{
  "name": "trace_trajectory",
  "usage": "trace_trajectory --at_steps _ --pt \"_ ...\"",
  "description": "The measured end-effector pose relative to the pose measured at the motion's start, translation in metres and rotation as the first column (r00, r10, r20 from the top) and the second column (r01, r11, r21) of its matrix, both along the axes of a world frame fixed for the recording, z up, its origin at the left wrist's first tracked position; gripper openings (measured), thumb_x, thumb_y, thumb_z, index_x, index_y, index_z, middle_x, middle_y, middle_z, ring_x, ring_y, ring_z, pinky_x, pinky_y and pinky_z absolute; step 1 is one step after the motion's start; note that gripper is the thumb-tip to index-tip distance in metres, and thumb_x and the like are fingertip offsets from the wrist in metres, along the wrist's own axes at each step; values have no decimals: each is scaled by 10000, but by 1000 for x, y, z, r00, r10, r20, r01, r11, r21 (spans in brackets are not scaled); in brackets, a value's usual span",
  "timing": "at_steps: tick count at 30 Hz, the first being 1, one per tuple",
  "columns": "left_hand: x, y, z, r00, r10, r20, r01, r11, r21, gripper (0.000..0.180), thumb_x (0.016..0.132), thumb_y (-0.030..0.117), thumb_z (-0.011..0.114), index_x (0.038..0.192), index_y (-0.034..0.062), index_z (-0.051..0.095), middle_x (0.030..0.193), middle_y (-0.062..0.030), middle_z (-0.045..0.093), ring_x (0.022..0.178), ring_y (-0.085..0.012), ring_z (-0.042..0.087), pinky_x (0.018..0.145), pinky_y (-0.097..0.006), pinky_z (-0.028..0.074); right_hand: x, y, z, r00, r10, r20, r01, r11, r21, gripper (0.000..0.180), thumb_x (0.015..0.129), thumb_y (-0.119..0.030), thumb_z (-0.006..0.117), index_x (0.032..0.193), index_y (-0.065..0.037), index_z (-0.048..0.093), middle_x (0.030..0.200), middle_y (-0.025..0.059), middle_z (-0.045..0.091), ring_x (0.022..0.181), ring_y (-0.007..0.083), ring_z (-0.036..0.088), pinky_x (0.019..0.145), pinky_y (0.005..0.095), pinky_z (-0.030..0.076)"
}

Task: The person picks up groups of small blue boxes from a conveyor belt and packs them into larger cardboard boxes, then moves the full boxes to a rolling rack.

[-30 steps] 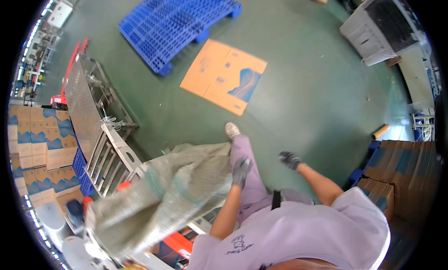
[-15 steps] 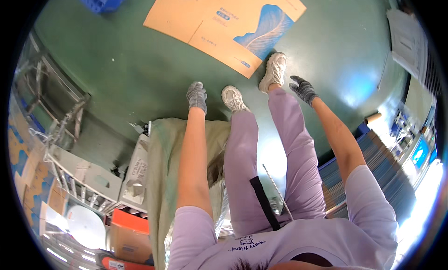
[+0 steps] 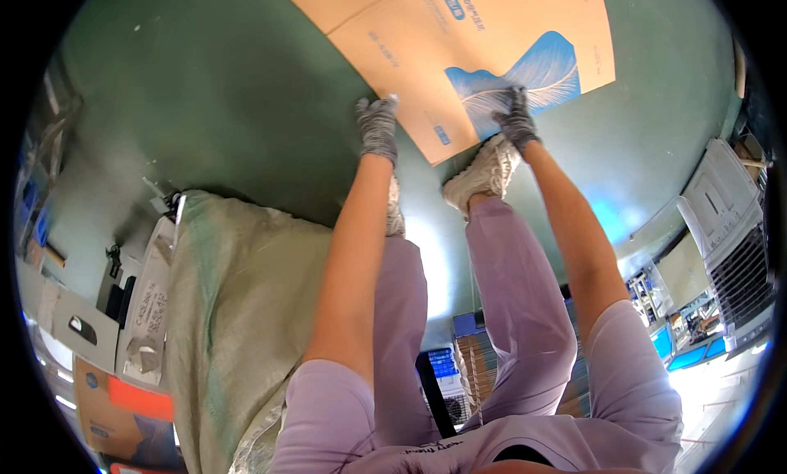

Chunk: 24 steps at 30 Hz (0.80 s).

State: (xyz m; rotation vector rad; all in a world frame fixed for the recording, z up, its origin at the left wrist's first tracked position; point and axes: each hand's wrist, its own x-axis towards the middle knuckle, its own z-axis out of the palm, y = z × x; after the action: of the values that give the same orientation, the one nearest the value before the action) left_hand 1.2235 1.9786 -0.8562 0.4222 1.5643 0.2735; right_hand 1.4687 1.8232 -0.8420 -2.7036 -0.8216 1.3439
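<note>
A flat brown cardboard carton sheet (image 3: 426,47) with a blue feather print lies on the floor in front of my feet. My left hand (image 3: 378,131), in a grey glove, is at its near left edge, fingertips right at the border; it looks open, and whether it touches is unclear. Over the blue print near the sheet's closest edge, my right hand (image 3: 516,123), gloved in grey too, has its thumb and fingers apart. Nothing shows in either hand.
A large grey-green woven sack (image 3: 246,269) stands at my left leg. Beyond it are a white box (image 3: 149,310) and a brown carton (image 3: 102,404). My right shoe (image 3: 484,179) is close to the sheet. A white slatted appliance (image 3: 725,203) stands far right.
I have moved closer to the cardboard sheet, which now appears nearer and larger. Both hands have reached forward from beside my feet, the left to the sheet's edge, the right over its print.
</note>
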Motion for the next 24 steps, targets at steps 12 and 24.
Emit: trace_trajectory --at_steps 12,24 --pt "59 -3 247 800 -578 163 534 809 248 463 811 366 573 1112 19 525 865 -90 584 724 -172 560 656 -304 483 -60 62 325 912 372 -174 -381 924 -19 1011 654 -436 674 1350 9 92 1384 291 55 1280 477 27 1025 513 173" --pt "69 -85 599 -418 -901 -116 650 -386 655 279 844 285 516 935 30 584 934 -145 611 879 -310 569 792 -377 442 -208 -261 573 930 -362 54 365 905 -220 352 786 -184 474 1131 -226 530 902 127 622 829 301 597 695 401 467"
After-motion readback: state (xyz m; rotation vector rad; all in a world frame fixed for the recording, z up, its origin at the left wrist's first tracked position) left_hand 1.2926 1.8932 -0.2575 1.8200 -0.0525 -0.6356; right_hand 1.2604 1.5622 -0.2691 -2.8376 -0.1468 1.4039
